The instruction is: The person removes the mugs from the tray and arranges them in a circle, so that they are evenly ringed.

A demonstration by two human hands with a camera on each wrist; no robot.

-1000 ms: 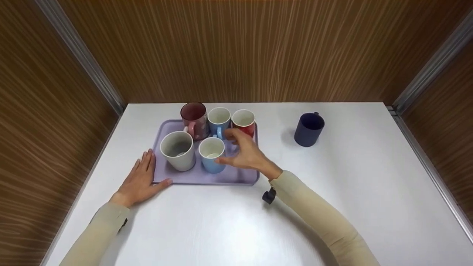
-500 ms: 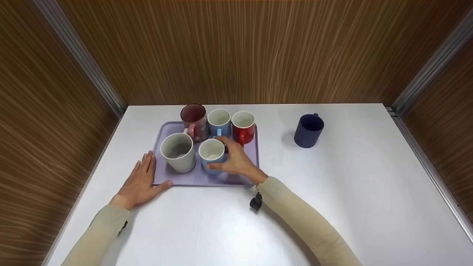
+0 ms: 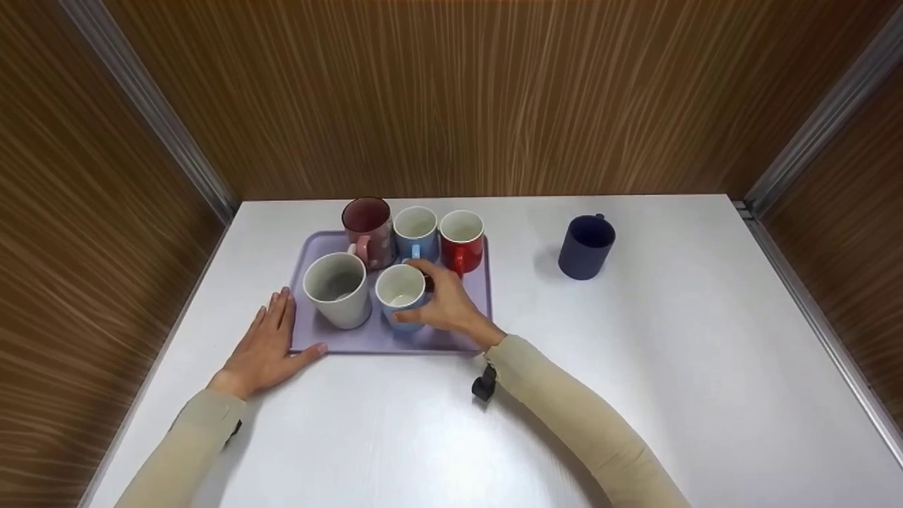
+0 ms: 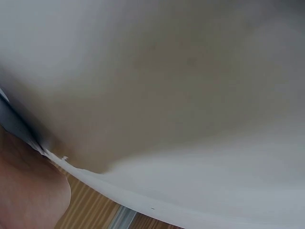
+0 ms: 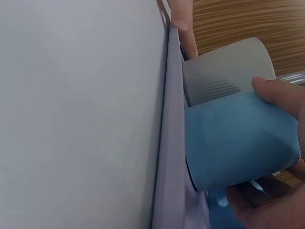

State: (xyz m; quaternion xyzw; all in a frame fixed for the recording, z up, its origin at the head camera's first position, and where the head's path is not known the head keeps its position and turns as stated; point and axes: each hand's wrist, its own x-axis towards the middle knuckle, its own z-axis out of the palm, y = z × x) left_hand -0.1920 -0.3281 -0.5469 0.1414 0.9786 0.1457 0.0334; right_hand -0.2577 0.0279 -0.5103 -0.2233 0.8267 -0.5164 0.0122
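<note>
My right hand [image 3: 444,303] grips a light blue mug [image 5: 238,138] with a white inside, its thumb and fingers on either side. That mug stands at the front middle of a lilac tray [image 3: 469,339]. In the right wrist view the thumb [image 5: 279,90] lies against the mug's wall. My left hand [image 3: 264,356] rests with straight fingers along the tray's left edge, its thumb at the front left corner. A large white mug [image 3: 346,310] stands left of the held one. Behind them are a pink mug [image 3: 377,240], another blue mug [image 3: 416,247] and a red mug [image 3: 463,254].
A dark navy mug [image 3: 585,250] stands on the white table [image 3: 635,353], to the right of the tray. Wood-grain panels [image 3: 480,99] rise at the back and both sides. The left wrist view shows mostly blurred table surface.
My right hand has moved left and closed round the light blue mug, uncovering the red mug's handle. The left hand stays on the tray's edge. The mugs have not visibly moved.
</note>
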